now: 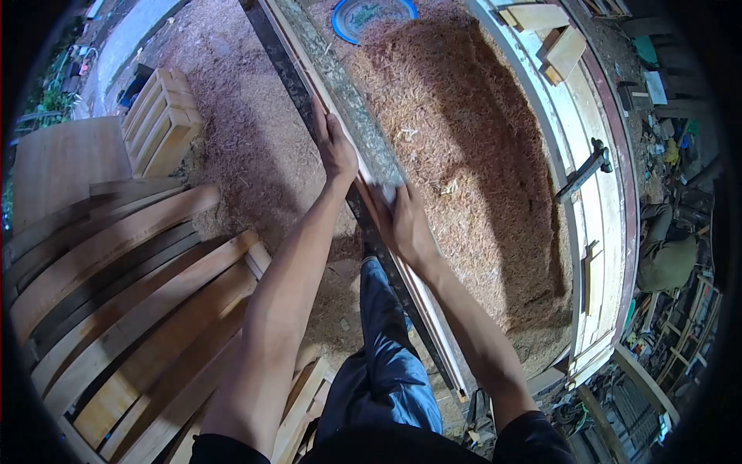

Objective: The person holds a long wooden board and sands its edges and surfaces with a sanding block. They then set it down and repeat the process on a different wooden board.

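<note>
Both hands are on one long pale wooden strip (303,60), which runs from eleven to five o'clock beside a mottled board (357,104). The left hand (338,151), arm nearly straight, lays its fingers along the strip's edge, thumb apart; the right hand (411,229), nearer the body, is bent over it, thumb uppermost, its fingers partly hidden, so I cannot tell how firmly it grips. One blue-rimmed basin (337,28) lies at twelve. On the counter (607,263) at three are two wooden blocks (566,54), toward one, and one hammer (581,175), just above three. Many planks (147,298) fill eight o'clock.
</note>
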The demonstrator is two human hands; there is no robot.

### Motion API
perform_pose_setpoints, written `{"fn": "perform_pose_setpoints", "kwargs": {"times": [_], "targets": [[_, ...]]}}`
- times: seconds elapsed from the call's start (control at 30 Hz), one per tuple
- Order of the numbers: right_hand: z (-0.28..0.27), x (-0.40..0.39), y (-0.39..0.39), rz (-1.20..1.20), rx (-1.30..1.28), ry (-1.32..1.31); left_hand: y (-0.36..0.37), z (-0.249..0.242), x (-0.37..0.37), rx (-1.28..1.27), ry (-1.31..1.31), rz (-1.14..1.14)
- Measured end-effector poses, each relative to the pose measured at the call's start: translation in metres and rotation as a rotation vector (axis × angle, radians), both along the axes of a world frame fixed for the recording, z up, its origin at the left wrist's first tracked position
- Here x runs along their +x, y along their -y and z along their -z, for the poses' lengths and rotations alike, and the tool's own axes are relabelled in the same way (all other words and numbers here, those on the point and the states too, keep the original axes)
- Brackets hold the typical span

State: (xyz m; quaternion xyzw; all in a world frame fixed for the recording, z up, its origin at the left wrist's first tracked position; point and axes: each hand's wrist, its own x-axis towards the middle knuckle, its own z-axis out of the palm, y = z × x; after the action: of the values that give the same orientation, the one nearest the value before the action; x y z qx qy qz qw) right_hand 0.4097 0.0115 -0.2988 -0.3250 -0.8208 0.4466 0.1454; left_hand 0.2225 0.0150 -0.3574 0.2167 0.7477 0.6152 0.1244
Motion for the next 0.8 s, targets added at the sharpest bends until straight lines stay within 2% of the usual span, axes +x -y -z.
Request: {"fn": "perform_pose_setpoints", "kwargs": {"times": [0.03, 0.07, 0.17, 0.2, 0.3, 0.33, 0.37, 0.43, 0.47, 0.57, 0.67, 0.7, 0.77, 0.8], "targets": [[0.003, 0.023, 0.011, 0.015, -0.01, -0.013, -0.001, 0.002, -0.002, 0.014, 0.002, 0.0], [-0.01, 0.048, 0.022, -0.009, 0.085, 0.005, -0.001, 0.002, -0.001, 0.027, 0.007, 0.003], [-0.043, 0.117, 0.054, -0.004, -0.121, 0.197, 0.001, 0.0, 0.002, 0.013, 0.032, 0.011], [-0.049, 0.123, 0.059, 0.016, -0.096, 0.169, 0.002, -0.004, 0.003, -0.006, 0.033, 0.016], [-0.041, 0.105, 0.053, 0.027, -0.093, 0.204, 0.001, -0.01, 0.005, -0.023, 0.047, 0.032], [-0.029, 0.089, 0.047, 0.041, -0.041, 0.104, 0.002, -0.009, 0.005, -0.023, 0.052, 0.035], [-0.017, 0.065, 0.04, 0.09, -0.083, 0.124, 0.002, -0.008, 0.004, -0.017, 0.054, 0.035], [0.003, 0.004, 0.012, 0.112, 0.09, 0.015, 0.001, -0.003, 0.002, 0.009, 0.071, 0.033], [0.001, -0.027, -0.004, 0.1, 0.03, -0.02, 0.001, 0.002, 0.0, 0.019, 0.072, 0.032], [0.0, -0.035, -0.012, 0.01, 0.044, -0.038, 0.0, 0.012, -0.004, 0.091, 0.062, 0.031], [-0.004, 0.053, 0.026, -0.021, 0.057, 0.042, 0.001, -0.003, 0.004, 0.098, 0.034, 0.026], [-0.013, 0.081, 0.041, 0.031, -0.061, 0.145, 0.0, 0.001, 0.003, 0.129, 0.029, 0.021], [-0.032, 0.114, 0.06, 0.016, -0.074, 0.226, -0.001, 0.015, 0.001, 0.182, 0.011, 0.006], [-0.038, 0.106, 0.056, 0.027, -0.085, 0.211, 0.001, 0.018, 0.001, 0.134, -0.011, 0.006]]}}
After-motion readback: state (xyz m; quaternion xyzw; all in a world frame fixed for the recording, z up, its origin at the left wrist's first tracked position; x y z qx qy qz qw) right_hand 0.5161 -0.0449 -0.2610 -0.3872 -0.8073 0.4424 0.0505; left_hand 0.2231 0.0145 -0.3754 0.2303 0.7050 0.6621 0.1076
